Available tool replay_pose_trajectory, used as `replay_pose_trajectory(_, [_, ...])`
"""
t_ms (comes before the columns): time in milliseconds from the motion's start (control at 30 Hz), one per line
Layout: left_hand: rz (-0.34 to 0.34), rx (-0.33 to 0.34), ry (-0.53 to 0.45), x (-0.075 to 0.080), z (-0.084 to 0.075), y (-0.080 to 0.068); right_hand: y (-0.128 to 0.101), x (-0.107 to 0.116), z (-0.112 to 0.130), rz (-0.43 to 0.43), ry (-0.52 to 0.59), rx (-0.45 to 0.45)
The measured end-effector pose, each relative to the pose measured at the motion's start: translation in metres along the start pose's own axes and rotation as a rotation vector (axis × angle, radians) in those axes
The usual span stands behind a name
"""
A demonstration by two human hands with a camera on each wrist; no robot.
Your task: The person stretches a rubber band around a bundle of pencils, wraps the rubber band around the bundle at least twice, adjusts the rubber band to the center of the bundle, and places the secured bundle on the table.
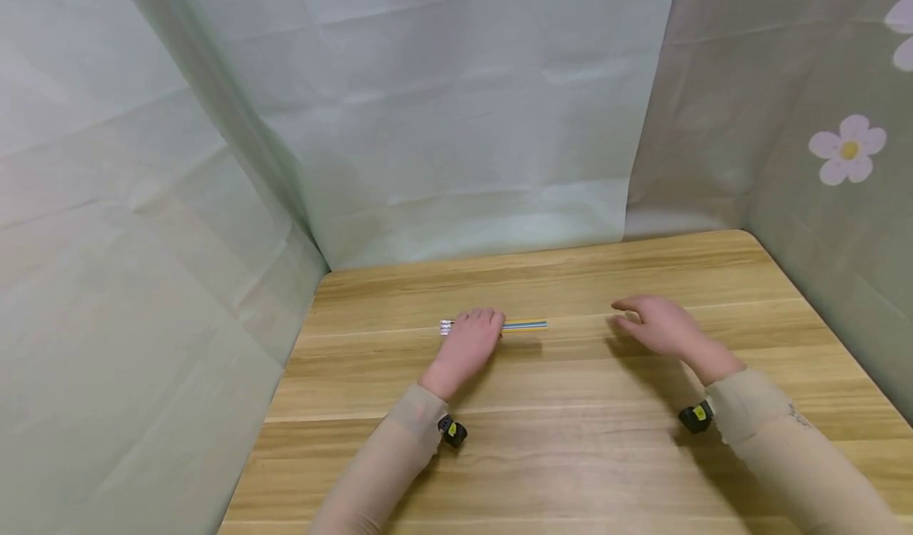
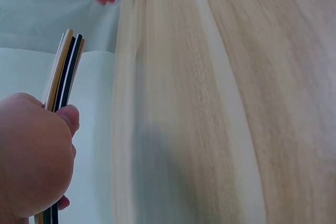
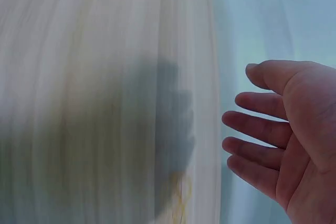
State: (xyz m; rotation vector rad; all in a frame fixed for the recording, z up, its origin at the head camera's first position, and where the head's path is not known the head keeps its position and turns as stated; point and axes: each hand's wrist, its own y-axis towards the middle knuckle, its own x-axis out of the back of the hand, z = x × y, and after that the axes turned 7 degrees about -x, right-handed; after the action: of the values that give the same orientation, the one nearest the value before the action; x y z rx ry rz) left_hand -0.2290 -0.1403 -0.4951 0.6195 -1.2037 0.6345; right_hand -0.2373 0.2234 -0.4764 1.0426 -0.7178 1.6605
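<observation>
Pencils (image 1: 524,326) unlabelled, in left hand (image 1: 471,343)

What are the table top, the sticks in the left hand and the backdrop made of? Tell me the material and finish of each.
Table top: looks like wood or wood-look laminate, pale with long grain bands and a smooth matte surface.
Sticks: thin striped rods gripped by the left hand, probably plastic or painted wood; cannot tell which.
Backdrop: pale green sheet, likely cloth or paper, since it shows fold creases.
</observation>
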Motion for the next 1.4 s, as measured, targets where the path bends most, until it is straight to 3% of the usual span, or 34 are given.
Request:
replay_pose_trajectory(367, [0.024, 0.011, -0.022, -0.002, 0.006, -0.005, -0.026, 0.028, -0.048, 0.028, -0.058, -0.011])
replay_pose_trajectory(533, [0.033, 0.014, -0.022, -0.006, 0.009, -0.008, -0.034, 0.03, -0.062, 0.038, -0.084, 0.007])
replay_pose_trajectory(1133, [0.02, 0.011, 0.007, -0.012, 0.014, -0.013, -0.037, 0.019, -0.069, -0.022, -0.169, 0.122])
replay_pose_trajectory(1400, [0.014, 0.016, 0.007, -0.013, 0.013, -0.013, -0.038, 0.012, -0.07, -0.051, -0.18, 0.126])
